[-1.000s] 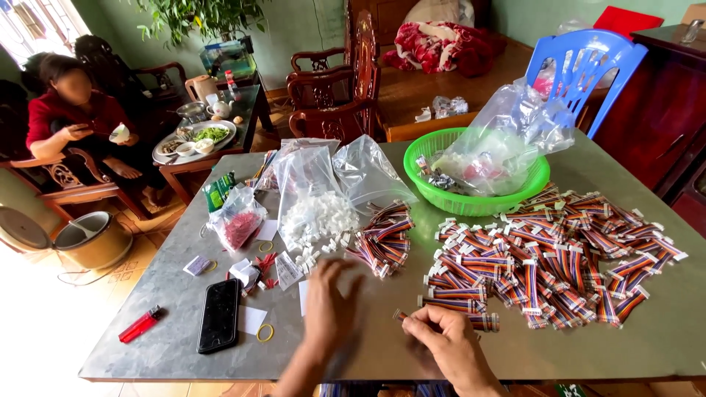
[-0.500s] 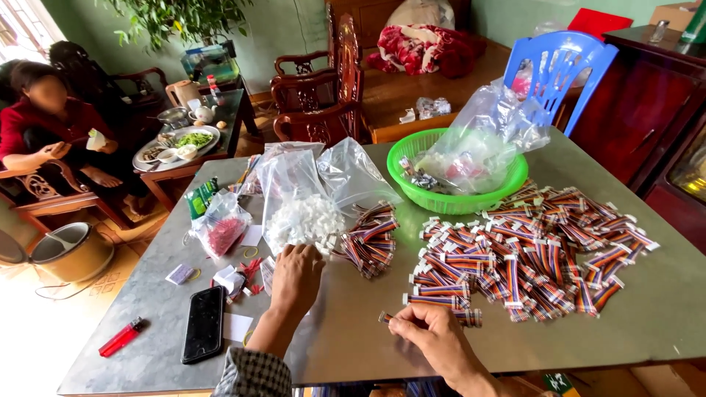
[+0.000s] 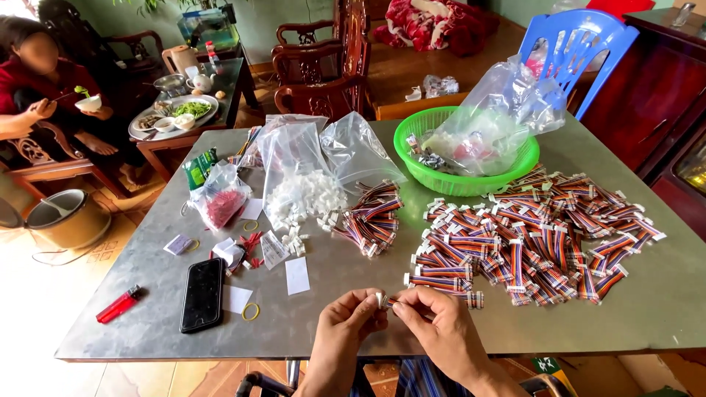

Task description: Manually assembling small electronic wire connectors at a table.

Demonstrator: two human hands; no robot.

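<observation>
I see phone (image 3: 202, 294) far left on desk (image 3: 353, 323), bag of white connectors (image 3: 305, 195) mid-left. Left hand (image 3: 346, 331), right hand (image 3: 441, 331) both pinching one connector (image 3: 382, 300) at front edge. Big pile of ribbon cables (image 3: 529, 235) right; plenty left, I judge.

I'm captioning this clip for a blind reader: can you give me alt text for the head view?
Over a grey table, a person's left hand and right hand pinch a small white connector together. Beyond them lie a heap of multicoloured ribbon cables, a bag of white connectors and a green basket.
</observation>
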